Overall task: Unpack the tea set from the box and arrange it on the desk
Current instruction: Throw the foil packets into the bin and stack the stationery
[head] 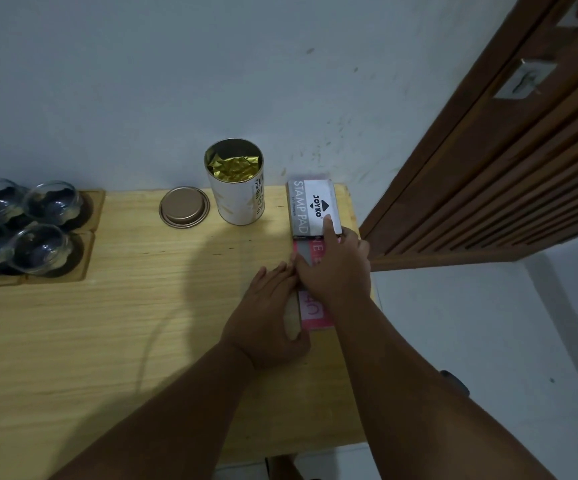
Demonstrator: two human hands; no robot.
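Observation:
A flat pink box [315, 308] lies along the right edge of the wooden desk [107, 341]. My left hand [270, 317] rests on its left side, fingers curled against the edge. My right hand [336, 271] lies flat on top of it, the index finger stretched onto a grey stamp pad case [310, 206] that sits on the box's far end. At the far left, several glass cups [41, 249] stand on wooden coasters [88, 237]. An open white tea tin [235, 185] with gold foil inside stands at the back, its round lid [184, 206] lying to its left.
A pale wall runs behind the desk. A slatted brown wooden door [488, 168] stands at the right, close to the desk's corner. White floor [471, 323] shows to the right of the desk edge.

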